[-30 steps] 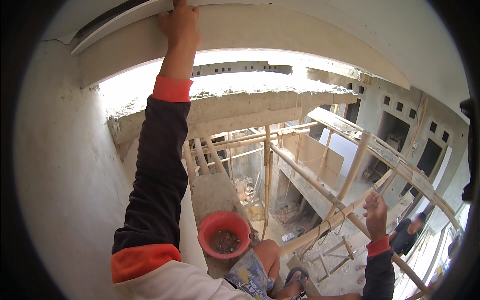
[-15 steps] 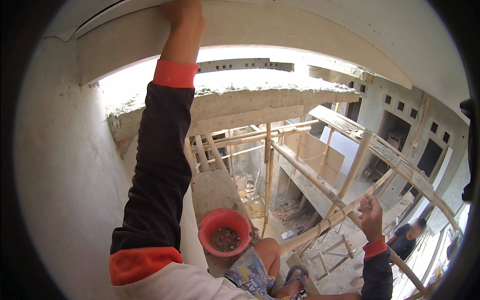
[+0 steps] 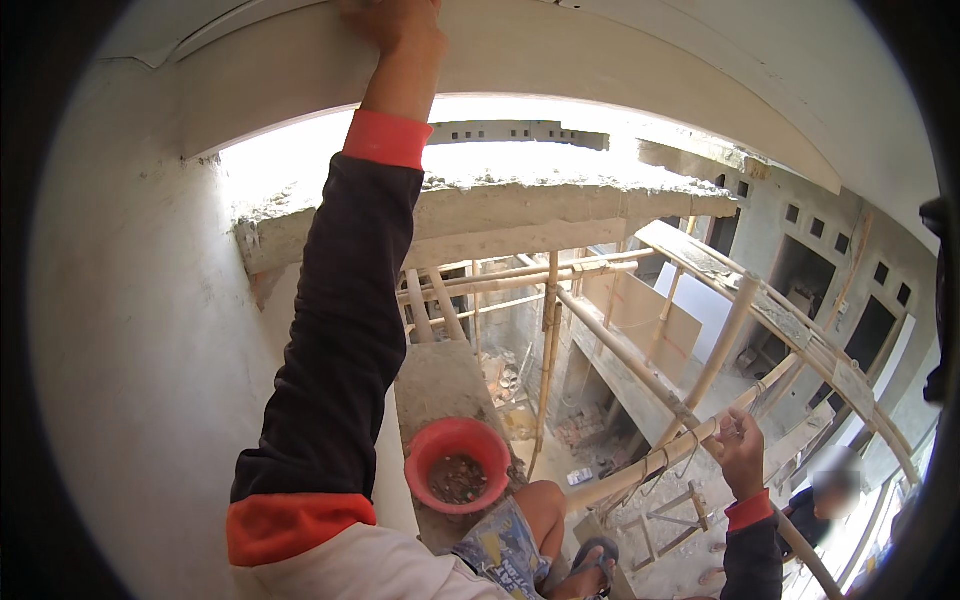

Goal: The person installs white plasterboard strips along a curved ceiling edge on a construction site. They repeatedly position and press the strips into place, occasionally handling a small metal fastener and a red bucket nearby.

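View: head camera; the red basin is serving as the landmark.
Red basin: is resting on the concrete ledge, just beside the patterned shorts; dark lumpy material is lying inside it.
Pale beam: is spanning high above the basin, directly under the ceiling.
Left hand: is showing far above the basin and slightly to its left, in front of the top of the beam.
Left fingers: are appearing blurred and partly cut off by the upper picture edge; grip and contact cannot be told.
Right hand: is showing to the right of the basin, well apart from it, in front of the bamboo poles.
Right fingers: are curling toward the palm; whether they are pinching something small cannot be told.
Bamboo poles: are crossing one another to the right of the basin.
Sandal: is showing below and to the right of the basin.
Co-worker: is appearing far to the right of the basin.
Grey wall: is rising to the left of the basin.
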